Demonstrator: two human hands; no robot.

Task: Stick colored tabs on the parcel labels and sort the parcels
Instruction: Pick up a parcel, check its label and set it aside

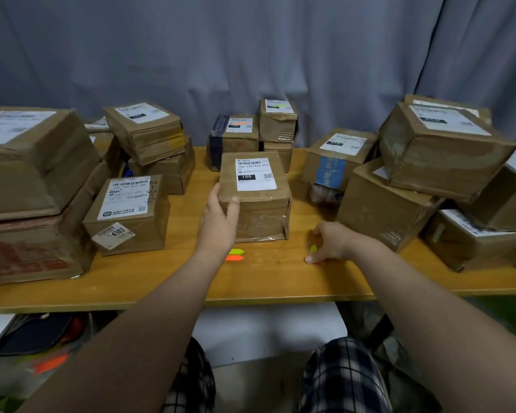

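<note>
Parcel gripped, tab pinched over the table point(265, 281)
The labelled parcel point(255, 198) sits just ahead of both hands. The left hand point(219, 217) grips its near-left corner, and the right hand point(331, 241) pinches a green tab point(313, 248). A yellow tab point(236, 251) and an orange tab point(234, 258) lie between the hands.

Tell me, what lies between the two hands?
In the head view, a yellow-green tab and an orange tab lie on the table near the left hand, which grips the parcel; the rest towards the right hand is bare wood.
</note>
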